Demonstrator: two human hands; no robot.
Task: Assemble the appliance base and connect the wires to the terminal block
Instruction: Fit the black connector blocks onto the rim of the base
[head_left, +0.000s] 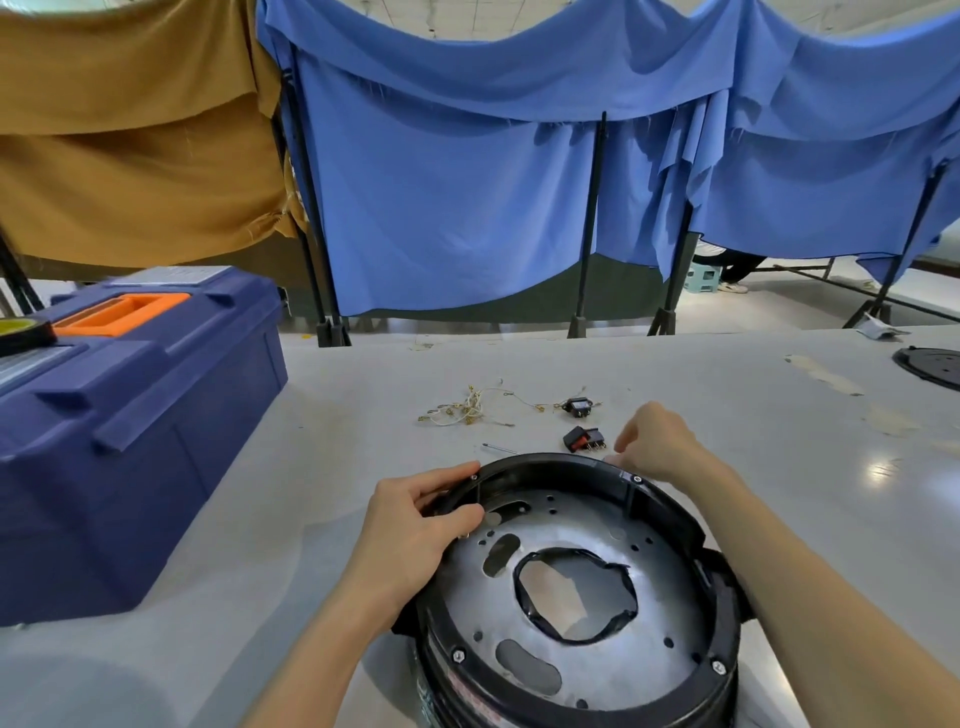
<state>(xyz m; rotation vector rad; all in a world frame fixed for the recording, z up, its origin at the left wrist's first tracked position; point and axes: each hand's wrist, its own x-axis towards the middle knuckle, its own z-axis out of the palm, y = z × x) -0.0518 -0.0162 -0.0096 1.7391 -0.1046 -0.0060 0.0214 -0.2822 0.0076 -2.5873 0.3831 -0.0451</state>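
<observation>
Both hands are meeting at the appliance base (675, 514). My left hand (415, 525) is gripping its left rim, thumb curled inside. My right hand (660, 441) is touching its far rim with bent fingertips; I cannot tell whether they are pinching anything. The wires (467, 408) are lying beyond it, untouched, and a switch (584, 439) is sitting just behind its far rim.

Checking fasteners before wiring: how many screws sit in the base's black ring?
4 screws in the black ring: far left, by the left hand gripping it; far right, by the right hand; near left; near right. Hands may hide others.
</observation>
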